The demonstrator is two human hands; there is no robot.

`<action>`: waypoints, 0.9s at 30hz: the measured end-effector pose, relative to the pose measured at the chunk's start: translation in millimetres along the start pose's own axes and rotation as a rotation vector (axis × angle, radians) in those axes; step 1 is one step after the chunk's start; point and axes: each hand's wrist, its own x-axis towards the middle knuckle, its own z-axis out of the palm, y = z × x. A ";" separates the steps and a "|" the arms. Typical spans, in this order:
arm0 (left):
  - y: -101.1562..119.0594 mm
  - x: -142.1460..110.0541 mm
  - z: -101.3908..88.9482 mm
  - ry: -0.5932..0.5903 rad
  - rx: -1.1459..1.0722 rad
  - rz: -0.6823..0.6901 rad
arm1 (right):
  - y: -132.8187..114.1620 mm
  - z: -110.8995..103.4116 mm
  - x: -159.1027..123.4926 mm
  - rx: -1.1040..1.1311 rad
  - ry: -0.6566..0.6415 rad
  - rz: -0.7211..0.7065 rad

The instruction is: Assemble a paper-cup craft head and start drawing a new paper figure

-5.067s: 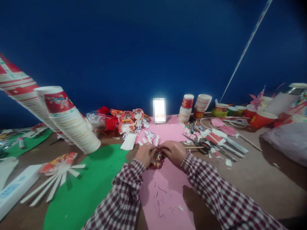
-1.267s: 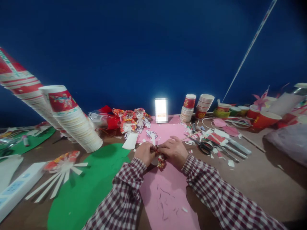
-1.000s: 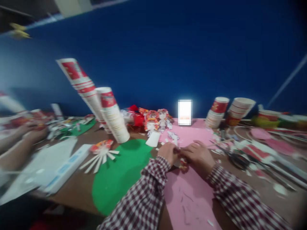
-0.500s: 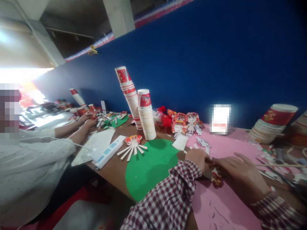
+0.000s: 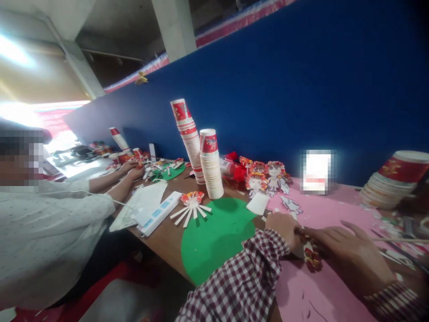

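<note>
My left hand (image 5: pixel 283 227) and my right hand (image 5: pixel 348 250) meet over a pink sheet (image 5: pixel 321 286) on the table. Both pinch a small red and white paper cut-out (image 5: pixel 311 257) with a thin wooden stick (image 5: pixel 398 240) that runs off to the right. The left fingers are curled shut on it. On my right hand the thumb and fingers close on it while the index finger sticks out. Checked sleeves cover both my arms.
A green paper disc (image 5: pixel 214 237) lies left of my hands. Two tall stacks of paper cups (image 5: pixel 211 165) stand behind it, with paper dolls (image 5: pixel 264 176) and a white power strip (image 5: pixel 157 214) nearby. More cups (image 5: pixel 392 181) sit at right. A person in white (image 5: pixel 50 223) works at far left.
The view has swung left from straight ahead, bringing the person at the left into sight. My hands stay together on the cut-out and stick.
</note>
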 end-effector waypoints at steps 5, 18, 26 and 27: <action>0.1 -0.8 3.1 0.045 0.019 0.037 | 2.2 3.8 -2.0 -0.005 -0.023 0.004; -5.0 0.9 7.1 0.050 -0.047 0.035 | 1.7 4.0 -3.6 0.031 -0.050 0.022; -6.2 -0.9 8.1 0.075 0.025 0.091 | -1.3 0.6 -0.1 0.027 0.001 0.007; -5.9 -1.0 8.6 0.080 0.033 0.096 | -1.1 0.5 0.0 0.025 0.003 0.007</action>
